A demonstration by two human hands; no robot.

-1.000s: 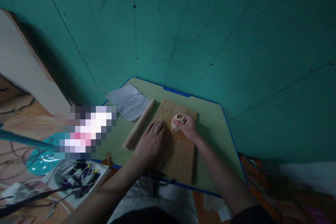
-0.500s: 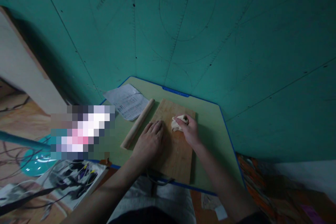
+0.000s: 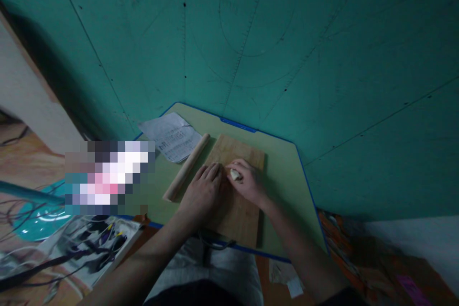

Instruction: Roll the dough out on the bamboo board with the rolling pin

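Observation:
A wooden cutting board (image 3: 245, 227) lies lengthwise on a small pale-green table (image 3: 283, 167) with a blue rim. My left hand (image 3: 201, 193) rests flat along the board's left edge, fingers stretched forward and close together. Over the middle of the board, my right hand (image 3: 249, 182) is closed around a lump of pale dough (image 3: 235, 175). Only a small part of the dough shows between thumb and fingers; the rest is hidden by the hand. A wooden rolling pin (image 3: 187, 167) lies on the table, left of the board.
A printed sheet of paper (image 3: 174, 137) lies at the table's back left. A green wall (image 3: 251, 57) with pencil marks rises behind. At lower left is a white box (image 3: 89, 244) full of cables, near a teal lamp base (image 3: 43, 215). Cardboard boxes (image 3: 405, 267) sit at lower right.
My right hand has moved left, closer to my left hand. Its fingers have folded over the dough, which now shows as a smaller lump. My left hand stays on the board's edge.

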